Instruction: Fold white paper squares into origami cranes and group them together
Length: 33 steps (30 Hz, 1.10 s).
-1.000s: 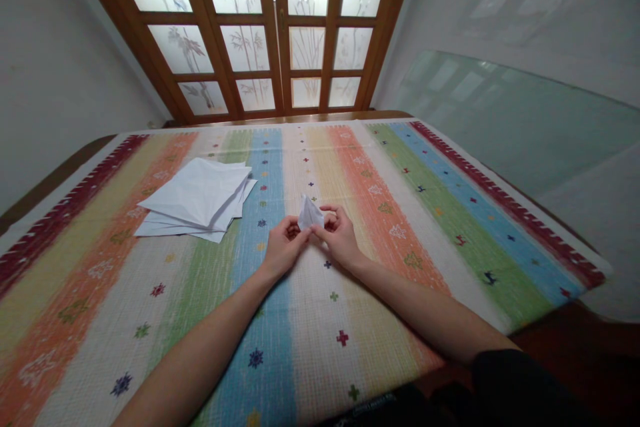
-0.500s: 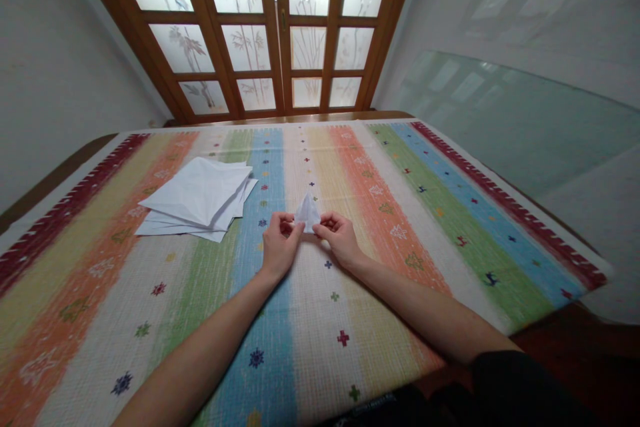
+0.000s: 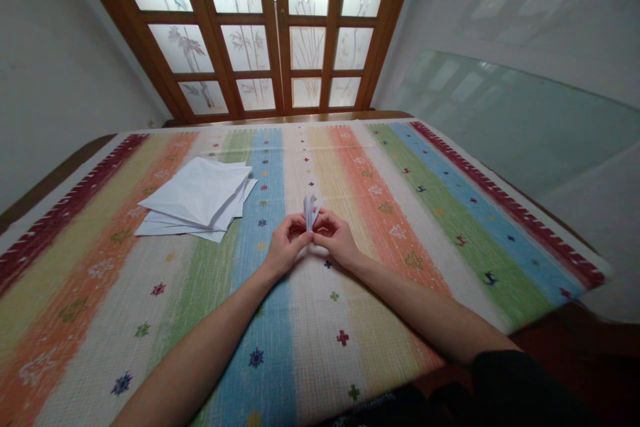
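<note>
A small folded white paper piece (image 3: 311, 211) stands upright and narrow between my two hands, above the middle of the striped tablecloth (image 3: 410, 213). My left hand (image 3: 285, 247) pinches its lower left side with closed fingers. On the other side my right hand (image 3: 336, 237) pinches it too, and the fingertips of both hands meet at the paper's base. Only the paper's upper tips show above the fingers.
A loose stack of white paper sheets (image 3: 200, 197) lies on the cloth to the left of my hands. Wooden doors with frosted glass panes (image 3: 270, 27) stand behind the table's far edge. A glass sheet (image 3: 520, 120) leans on the right wall.
The paper piece was a wider triangle held flat between my hands; now it is pressed together into a narrow upright shape, and my hands have closed in on each other.
</note>
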Tool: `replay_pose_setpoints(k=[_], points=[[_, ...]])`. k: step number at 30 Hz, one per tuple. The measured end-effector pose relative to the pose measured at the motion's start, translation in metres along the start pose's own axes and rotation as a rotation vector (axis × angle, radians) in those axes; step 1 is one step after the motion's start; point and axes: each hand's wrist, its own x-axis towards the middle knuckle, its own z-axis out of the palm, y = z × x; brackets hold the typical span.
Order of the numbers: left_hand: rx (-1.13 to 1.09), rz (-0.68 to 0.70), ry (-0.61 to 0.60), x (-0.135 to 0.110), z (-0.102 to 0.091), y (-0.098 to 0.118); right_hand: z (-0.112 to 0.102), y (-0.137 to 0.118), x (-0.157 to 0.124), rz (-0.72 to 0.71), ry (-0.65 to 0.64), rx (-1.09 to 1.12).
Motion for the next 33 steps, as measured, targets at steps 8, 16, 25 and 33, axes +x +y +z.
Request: replay_pose_setpoints(k=[8,16,25,33], points=[[0.133,0.053,0.106,0.0000,-0.0013,-0.0003,-0.0025,0.0017,0.0013,-0.018,0.016,-0.015],[0.099,0.006,0.184,0.0024,-0.0029,-0.0047,-0.0054,0.0010,0.0018,0.022,0.103,-0.105],[0.058,0.000,0.247,0.0052,-0.0028,-0.0044,-0.0020,0.0005,0.0044,0.050,0.132,-0.025],[0.190,0.038,0.294,0.0000,0.0007,-0.0013,-0.0038,0.0005,-0.0017,-0.153,0.278,-0.357]])
